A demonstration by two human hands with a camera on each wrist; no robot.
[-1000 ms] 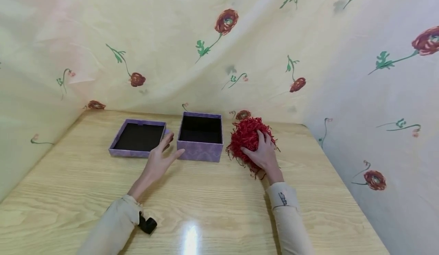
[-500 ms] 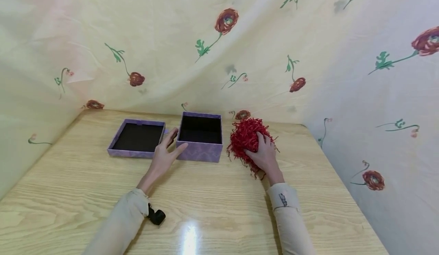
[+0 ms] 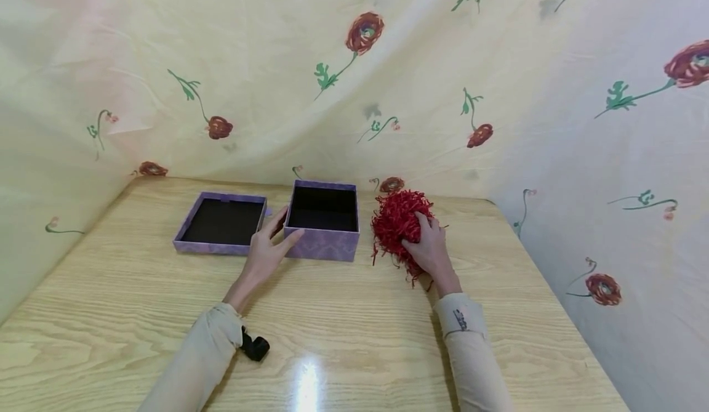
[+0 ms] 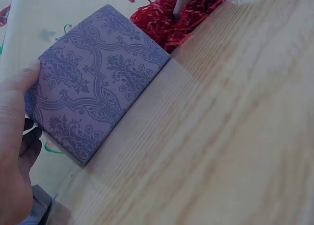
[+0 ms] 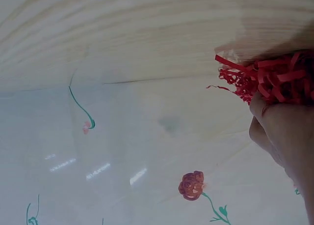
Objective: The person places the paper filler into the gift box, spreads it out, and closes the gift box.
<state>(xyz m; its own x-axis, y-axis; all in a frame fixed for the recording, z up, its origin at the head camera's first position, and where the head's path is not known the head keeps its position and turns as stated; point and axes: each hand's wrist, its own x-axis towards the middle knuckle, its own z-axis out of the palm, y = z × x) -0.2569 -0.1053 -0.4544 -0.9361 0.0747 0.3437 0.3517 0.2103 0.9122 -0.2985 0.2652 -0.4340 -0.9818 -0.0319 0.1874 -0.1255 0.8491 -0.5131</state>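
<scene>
A purple patterned box (image 3: 323, 244) with a black inside stands upright on the table, its top uncovered. My left hand (image 3: 264, 257) holds its near left corner, the thumb on the front and the fingers along the left side. In the left wrist view, the thumb lies against an edge of the box (image 4: 100, 80) and the fingertips are bent beside it. To the right sits a heap of red shredded paper (image 3: 400, 218). My right hand (image 3: 431, 249) grips into its right side, fingers curled into the strands. The fingertips are hidden among the red shredded paper (image 5: 284, 80).
The box's shallow purple lid (image 3: 221, 221) lies inside-up to the left of the box. Behind the wooden table (image 3: 343, 332) hangs a cream cloth (image 3: 266, 79) with printed flowers, which also runs along both sides. A black device (image 3: 255, 347) is at the left wrist.
My left hand has moved right and come onto the box's corner. The right hand's thumb has drawn inward, gathering the red shredded paper. The box and lid stay in place.
</scene>
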